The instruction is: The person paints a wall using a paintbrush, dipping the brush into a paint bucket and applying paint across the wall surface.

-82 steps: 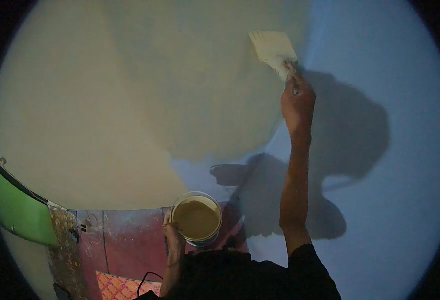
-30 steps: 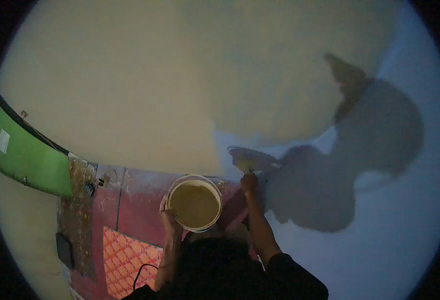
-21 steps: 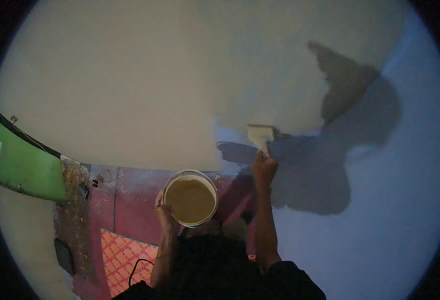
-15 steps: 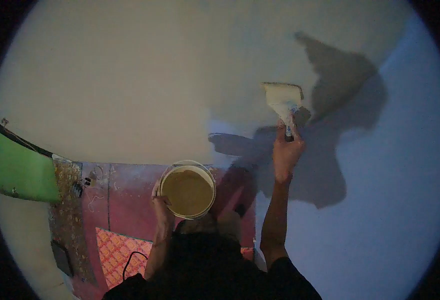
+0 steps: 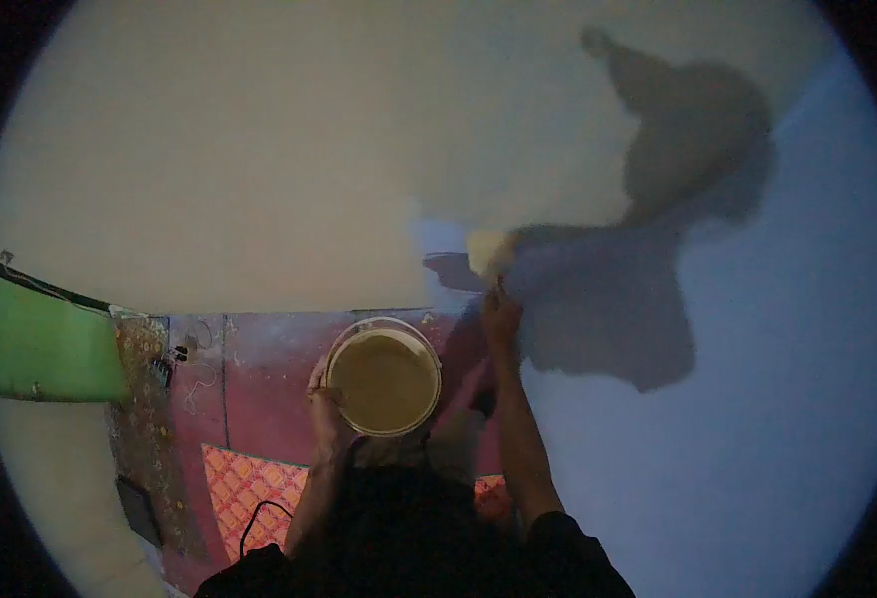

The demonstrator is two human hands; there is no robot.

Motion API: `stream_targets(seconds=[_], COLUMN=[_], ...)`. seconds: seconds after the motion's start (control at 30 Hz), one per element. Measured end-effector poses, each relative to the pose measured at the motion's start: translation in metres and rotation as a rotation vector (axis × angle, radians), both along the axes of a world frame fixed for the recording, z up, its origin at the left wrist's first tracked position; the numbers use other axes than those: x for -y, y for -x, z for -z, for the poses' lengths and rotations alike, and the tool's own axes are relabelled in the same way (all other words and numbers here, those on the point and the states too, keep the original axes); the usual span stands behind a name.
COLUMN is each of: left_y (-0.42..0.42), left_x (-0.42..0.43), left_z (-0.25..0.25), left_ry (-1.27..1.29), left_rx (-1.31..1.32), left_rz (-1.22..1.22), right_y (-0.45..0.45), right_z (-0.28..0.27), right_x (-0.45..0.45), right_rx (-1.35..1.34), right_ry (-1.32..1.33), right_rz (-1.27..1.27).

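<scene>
My left hand [image 5: 325, 397] grips the left side of a round paint bucket [image 5: 383, 384] with brownish-yellow paint in it, held in front of my body. A wide paintbrush [image 5: 486, 251] with a pale, paint-covered head is in my right hand [image 5: 501, 317], whose fingers are closed round its handle. The brush is at the wall [image 5: 259, 179], by the border between the beige coat and a blue patch; motion blur hides whether the bristles touch. Beige covers the upper left of the wall, while the lower right is blue.
Below is a reddish floor [image 5: 279, 364] with an orange patterned mat [image 5: 254, 488]. Cables and a dark plug [image 5: 162, 372] lie at the left, near a dark flat object [image 5: 139, 510]. A green surface [image 5: 44, 339] is at the far left. Shadows fall on the wall.
My right hand has swung the brush down and to the left, from the upper wall to the beige-blue border. The bucket has shifted slightly right in view, still in my left hand.
</scene>
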State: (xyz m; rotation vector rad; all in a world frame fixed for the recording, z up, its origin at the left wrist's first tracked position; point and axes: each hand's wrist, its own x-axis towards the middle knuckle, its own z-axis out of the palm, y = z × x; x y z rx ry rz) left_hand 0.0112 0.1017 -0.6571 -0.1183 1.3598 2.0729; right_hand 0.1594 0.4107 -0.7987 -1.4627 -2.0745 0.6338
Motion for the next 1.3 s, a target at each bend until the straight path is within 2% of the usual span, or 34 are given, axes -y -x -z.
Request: stream_targets(seconds=[0.03,0.07,0.1,0.17,0.23,0.27,0.3,0.33,0.37,0.4,0.43,0.47,0.5,0.53,0.57,0.6,0.63,0.7,0.77,0.83,0.93,1.07,1.13,1.2,1.23,1.3], left_y=[-0.001,-0.002,-0.004,-0.008,-0.014,-0.013,-0.013,-0.011,-0.012,-0.015,-0.017,-0.018,-0.017,-0.014,-0.013,-0.014,-0.012,-0.013,-0.011,-0.008,-0.008,-0.010,-0.010,-0.008,-0.011,-0.013], left_x=[0.004,0.007,0.006,0.008,0.013,0.015,0.016,0.014,0.010,0.004,-0.002,-0.010,-0.010,-0.006,-0.004,-0.006,-0.007,-0.009,-0.011,-0.012,-0.010,-0.010,-0.005,-0.007,-0.012,-0.021], left_z=[-0.005,-0.009,-0.016,-0.028,-0.001,0.006,0.012,0.019,0.021,0.017,0.012,0.008,0.010,0.012,0.012,0.014,0.019,0.024,0.027,0.027,0.028,0.018,0.025,0.019,0.002,-0.010], left_ry=[-0.016,-0.036,-0.041,-0.040,-0.005,0.002,0.009,-0.030,-0.065,-0.068,-0.063,-0.055,-0.056,-0.077,-0.097,-0.099,-0.023,0.057,0.002,-0.030,-0.065,-0.021,-0.023,-0.038,-0.047,-0.060], left_rx=[-0.050,-0.102,-0.111,-0.079,-0.034,-0.014,0.006,-0.084,-0.173,-0.172,-0.152,-0.125,-0.116,-0.160,-0.205,-0.202,-0.171,-0.137,-0.079,-0.073,-0.036,0.012,-0.034,-0.084,-0.117,-0.160], left_rz=[0.019,0.040,0.034,-0.056,-0.072,-0.080,-0.087,-0.029,0.030,0.024,-0.087,-0.196,-0.204,-0.083,0.038,0.033,-0.044,-0.124,-0.233,-0.239,-0.254,-0.260,-0.230,-0.191,-0.162,-0.129], right_y=[-0.006,-0.012,-0.013,0.005,0.008,0.020,0.039,0.052,0.056,0.059,0.064,0.066,0.063,0.059,0.059,0.061,0.062,0.054,0.052,0.060,0.078,0.088,0.081,0.073,0.068,0.065], right_z=[0.013,0.010,0.001,-0.025,-0.039,-0.070,-0.097,-0.111,-0.110,-0.108,-0.107,-0.125,-0.165,-0.204,-0.240,-0.269,-0.287,-0.309,-0.308,-0.297,-0.233,-0.113,-0.096,-0.091,-0.075,-0.045], right_x=[0.014,0.033,0.051,0.063,0.065,0.065,0.058,0.052,0.047,0.044,0.042,0.043,0.052,0.060,0.061,0.060,0.057,0.043,0.027,0.020,0.022,0.032,0.046,0.057,0.058,0.055], right_rx=[0.270,0.267,0.216,0.153,0.452,0.459,0.307,0.154,0.158,0.025,-0.110,-0.104,-0.250,-0.393,-0.564,-0.742,-0.742,-0.768,-0.724,-0.679,-0.481,-0.296,-0.256,0.035,0.026,0.010], right_ry=[0.146,0.147,-0.061,-0.271,0.150,0.149,0.244,0.336,0.329,0.271,0.206,0.200,0.043,-0.113,-0.053,0.004,0.000,-0.372,-0.467,-0.563,-0.556,-0.384,-0.291,-0.046,-0.049,0.145], right_rz=[0.032,0.027,0.009,-0.014,-0.134,-0.146,-0.088,-0.028,-0.033,-0.061,-0.091,-0.096,-0.079,-0.062,-0.077,-0.091,-0.096,-0.113,-0.140,-0.167,-0.184,-0.083,-0.071,-0.011,-0.005,-0.048])
